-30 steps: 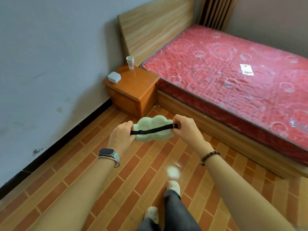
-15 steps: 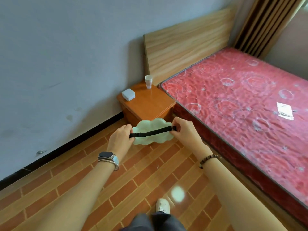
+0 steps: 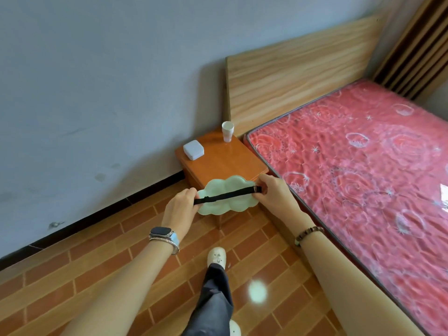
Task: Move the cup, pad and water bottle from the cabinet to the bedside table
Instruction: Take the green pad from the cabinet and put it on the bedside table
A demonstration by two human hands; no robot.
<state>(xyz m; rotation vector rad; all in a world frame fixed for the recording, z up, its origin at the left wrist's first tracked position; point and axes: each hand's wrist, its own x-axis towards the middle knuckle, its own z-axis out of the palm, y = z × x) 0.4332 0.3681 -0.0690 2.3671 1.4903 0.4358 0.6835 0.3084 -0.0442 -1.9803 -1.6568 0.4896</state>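
- Pad (image 3: 225, 196): pale green, cloud-shaped, crossed by a black strap (image 3: 226, 196). Held in the air between both hands, in front of the bedside table's near edge, overlapping that edge in view; whether it touches the table cannot be told.
- Left hand (image 3: 180, 209): fingers curled and pinched on the strap's left end, at the pad's left edge. A watch and bracelet sit on the wrist.
- Right hand (image 3: 275, 191): thumb and fingers pinched on the strap's right end by its buckle, at the pad's right edge. A bead bracelet sits on the wrist.
- Bedside table (image 3: 232, 163): orange wood, set against the wall, just beside the bed.
- Cup (image 3: 227, 131): white, upright, on the table's far corner nearest the headboard (image 3: 291, 76), well apart from the hands.
- White box (image 3: 193, 149): small, rounded, on the table's wall-side corner.
- Mattress (image 3: 363, 166): red, patterned, right of the table.
- Floor (image 3: 97, 263): brown brick-pattern tile in front of the table; one pale shoe (image 3: 217, 257) planted on it.
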